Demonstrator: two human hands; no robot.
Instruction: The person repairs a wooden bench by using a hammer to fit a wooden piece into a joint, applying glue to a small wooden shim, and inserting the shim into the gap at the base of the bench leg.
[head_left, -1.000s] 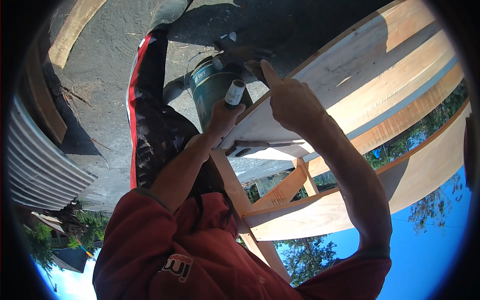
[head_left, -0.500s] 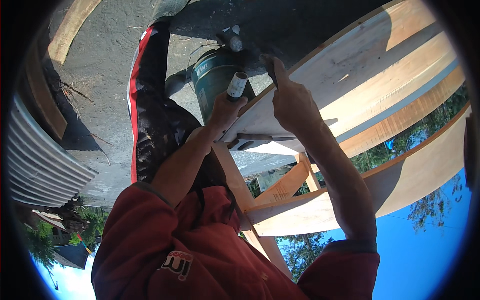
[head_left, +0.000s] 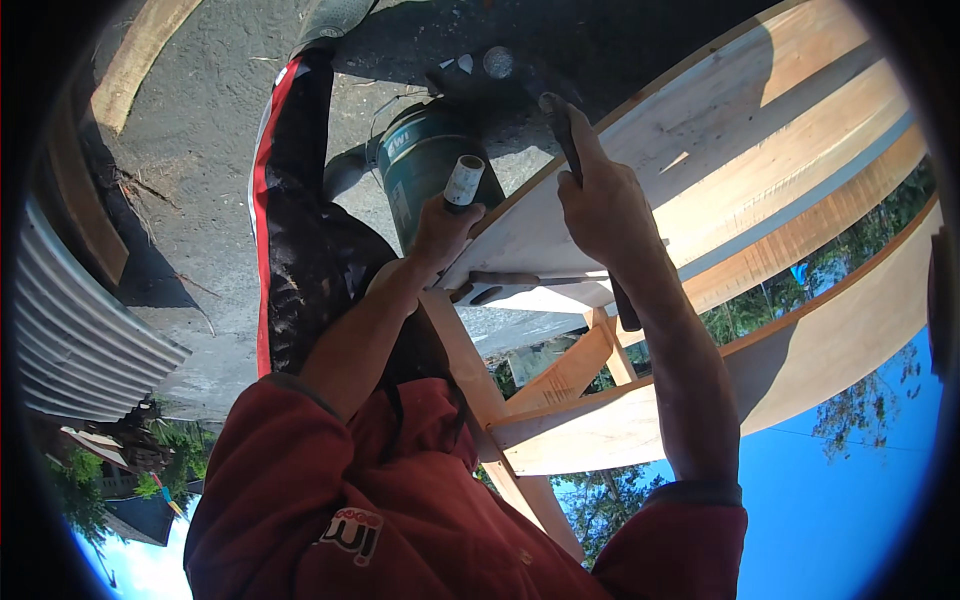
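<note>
My left hand (head_left: 440, 235) is closed around a tool with a white cylindrical end (head_left: 464, 180) and a dark collar, upright by the near edge of a curved wooden panel (head_left: 640, 190). Its lower end is hidden by the hand and the panel's edge. My right hand (head_left: 603, 205) grips the dark handle of a hammer (head_left: 562, 132), lifted above the panel. The hammer's round metal face (head_left: 497, 62) is up and to the right of the white end, apart from it. A handsaw (head_left: 492, 287) lies on the panel between my forearms.
A dark green bucket (head_left: 415, 150) stands behind my left hand. Curved wooden strips (head_left: 770, 370) and a timber post (head_left: 465, 370) form a frame at right. Corrugated metal sheeting (head_left: 90, 320) and wooden planks (head_left: 85, 190) lie at left. My leg (head_left: 300, 230) extends across the ground.
My right hand has shifted slightly right and down, and the hammer has tilted, with its head moving up and right. My left hand, still around the tool, has moved slightly left and down.
</note>
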